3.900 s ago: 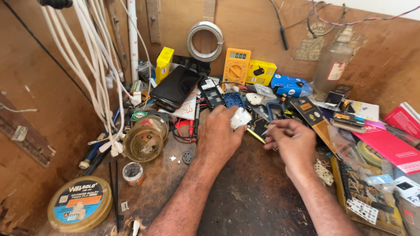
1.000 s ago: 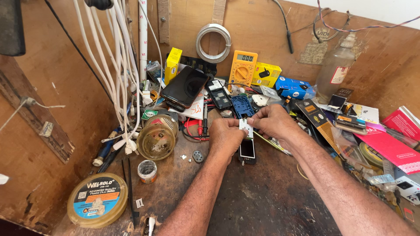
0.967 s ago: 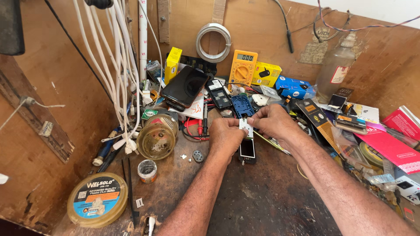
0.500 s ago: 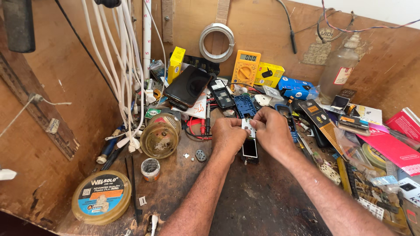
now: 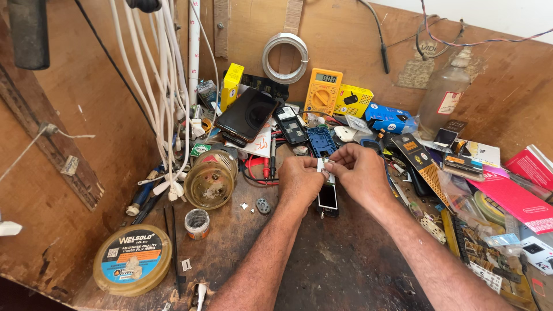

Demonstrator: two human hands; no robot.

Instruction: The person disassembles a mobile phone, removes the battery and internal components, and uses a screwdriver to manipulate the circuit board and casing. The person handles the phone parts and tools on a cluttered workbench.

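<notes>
White, thin and small: a scrap of tape or pad (image 5: 324, 165) is pinched between both hands, just above the small black phone part (image 5: 328, 200) that lies flat on the dark, stained wooden bench (image 5: 345, 265). Left hand (image 5: 299, 179) is closed, thumb and forefinger nipping the scrap's left edge; right hand (image 5: 362, 171) is curled likewise on its right edge. I cannot tell whether the scrap is sticky.

Judgement: it looks nearly weightless and limp, likely to crease or tear, so it is best held by the edges with fingertips. The phone part has a glossy glass-like face, so it is probably slick and fragile; its sides are the safer hold.

Relative to the phone part:
- left: small perforated metal disc (image 5: 262, 205), then a cloudy amber jar (image 5: 210, 181) on its side
- beyond: blue plastic frame (image 5: 321, 140), yellow multimeter (image 5: 322, 92)
- far left, nearer the camera: round flux tin (image 5: 132, 266)
</notes>
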